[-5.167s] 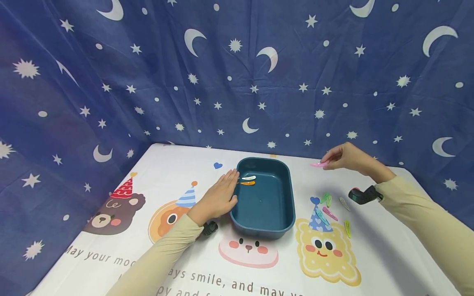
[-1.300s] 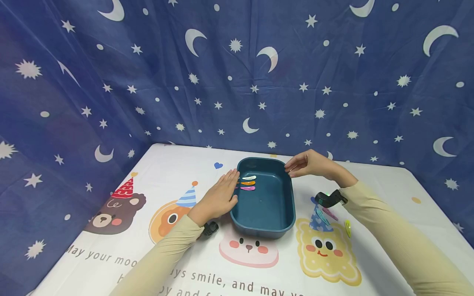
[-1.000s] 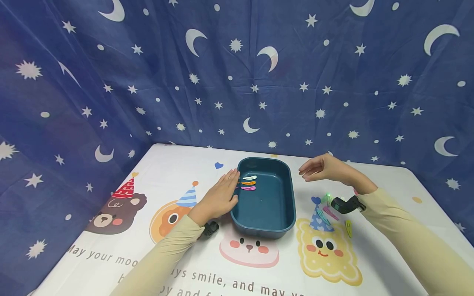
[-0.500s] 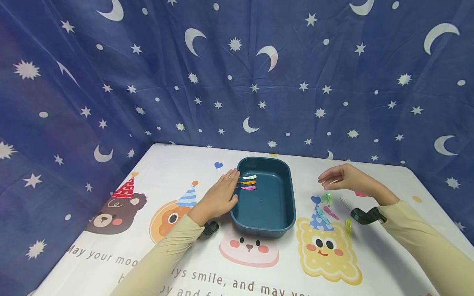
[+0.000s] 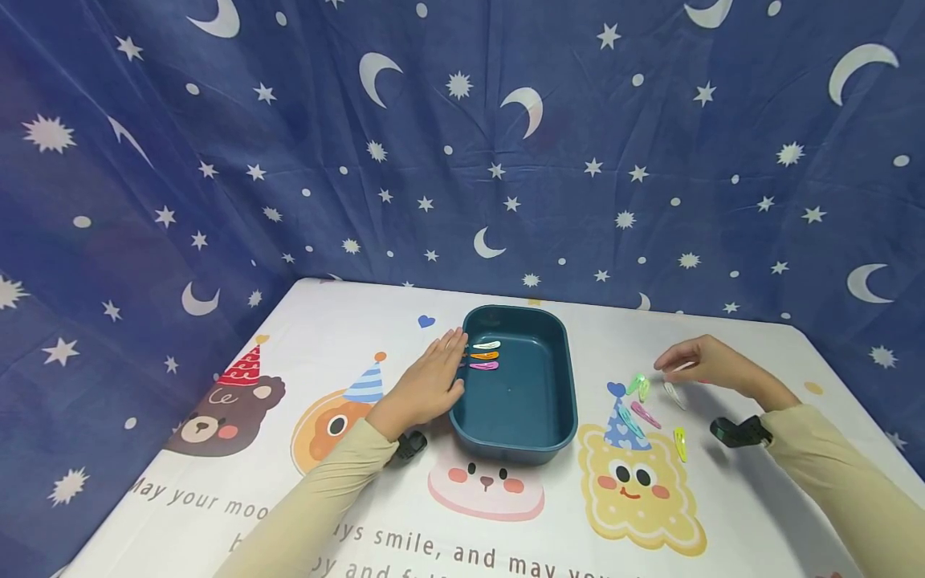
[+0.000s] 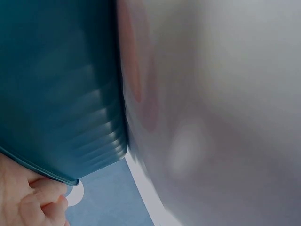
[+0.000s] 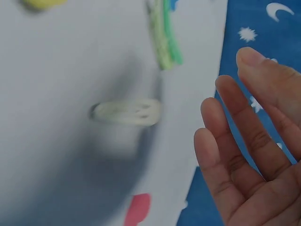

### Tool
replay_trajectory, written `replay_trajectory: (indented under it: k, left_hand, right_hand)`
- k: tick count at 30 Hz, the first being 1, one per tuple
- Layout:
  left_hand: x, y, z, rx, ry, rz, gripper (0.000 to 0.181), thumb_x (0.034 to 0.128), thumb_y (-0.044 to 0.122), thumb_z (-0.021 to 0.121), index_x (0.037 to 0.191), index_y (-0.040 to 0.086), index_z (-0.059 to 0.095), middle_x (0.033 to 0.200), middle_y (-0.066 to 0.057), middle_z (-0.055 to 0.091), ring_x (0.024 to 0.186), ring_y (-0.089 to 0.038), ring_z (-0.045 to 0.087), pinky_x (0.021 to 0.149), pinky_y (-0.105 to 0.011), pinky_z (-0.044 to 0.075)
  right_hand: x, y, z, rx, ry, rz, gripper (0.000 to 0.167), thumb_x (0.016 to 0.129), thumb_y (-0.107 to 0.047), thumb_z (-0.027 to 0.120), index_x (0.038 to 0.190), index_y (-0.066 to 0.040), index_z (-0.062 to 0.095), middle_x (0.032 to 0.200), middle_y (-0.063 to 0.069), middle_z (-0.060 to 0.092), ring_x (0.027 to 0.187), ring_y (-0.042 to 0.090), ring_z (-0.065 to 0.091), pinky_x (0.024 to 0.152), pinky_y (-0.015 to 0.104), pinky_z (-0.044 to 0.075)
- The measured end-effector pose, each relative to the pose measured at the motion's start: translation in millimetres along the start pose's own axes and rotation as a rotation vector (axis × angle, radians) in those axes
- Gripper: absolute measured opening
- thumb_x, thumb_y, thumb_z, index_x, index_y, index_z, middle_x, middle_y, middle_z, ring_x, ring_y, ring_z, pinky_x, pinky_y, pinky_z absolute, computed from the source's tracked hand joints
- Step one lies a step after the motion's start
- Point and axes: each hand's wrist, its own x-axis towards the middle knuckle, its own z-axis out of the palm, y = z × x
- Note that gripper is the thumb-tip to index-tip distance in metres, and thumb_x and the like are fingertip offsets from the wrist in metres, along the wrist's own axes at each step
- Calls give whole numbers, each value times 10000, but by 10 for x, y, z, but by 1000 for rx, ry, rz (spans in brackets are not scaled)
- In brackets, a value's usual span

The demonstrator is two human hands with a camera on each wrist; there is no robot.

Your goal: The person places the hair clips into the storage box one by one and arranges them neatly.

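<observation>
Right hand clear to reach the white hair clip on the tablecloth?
Likely yes: the right hand hovers open and empty close to the white hair clip, and nothing lies on top of the clip.

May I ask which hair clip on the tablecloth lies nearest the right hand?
The white clip, just below the right hand in the head view; the green clips, blue clip, pink clip and yellow clip all lie farther off.

Head view: left hand [image 5: 425, 384] near 7 o'clock, fingers together, aimed 1–2 o'clock; right hand [image 5: 711, 363] between 3 and 4, fingers loosely bent toward 9.
</observation>
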Motion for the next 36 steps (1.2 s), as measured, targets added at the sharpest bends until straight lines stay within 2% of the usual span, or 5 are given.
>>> replay_trajectory:
  k: [5,16,22,30,36]
  left_hand:
    - [2,3,-1,-9,0,-3,664,930,226,424,1490,-15,163,1572,-145,169,1474,-254,118,1206,-402,135]
    - [2,4,17,-15,-14,-13,675,937,233,435,1497,-2,140,1579,-129,146,1477,-239,90,1210,-390,114]
    - [-16,-1,15,-20,1,-2,665,932,233,427,1491,-14,164,1572,-141,172,1475,-247,114,1208,-395,133]
    - [-17,0,6,-26,-8,-17,670,934,230,432,1495,-4,152,1577,-131,160,1477,-240,98,1210,-390,120]
    - [-23,4,-1,-29,-8,-14,666,935,224,430,1495,-6,152,1576,-133,158,1476,-248,101,1208,-395,124]
  right_hand:
    - [13,114,63,-41,21,33,280,779,-173,741,1003,-9,715,1018,149,715,830,-31,623,743,149,497]
    - [67,272,190,-62,15,-17,163,764,-108,740,904,-24,744,950,146,727,781,-70,603,717,136,503]
    - [48,305,200,-100,22,-38,120,749,-85,743,862,-46,749,908,121,731,749,-79,585,691,154,514]
    - [-61,331,178,-158,31,-53,141,729,-79,759,863,-40,745,863,96,724,699,-69,533,653,167,499]
    - [-133,353,165,-135,24,-43,188,712,-5,742,897,20,727,811,80,709,664,-44,514,609,172,482]
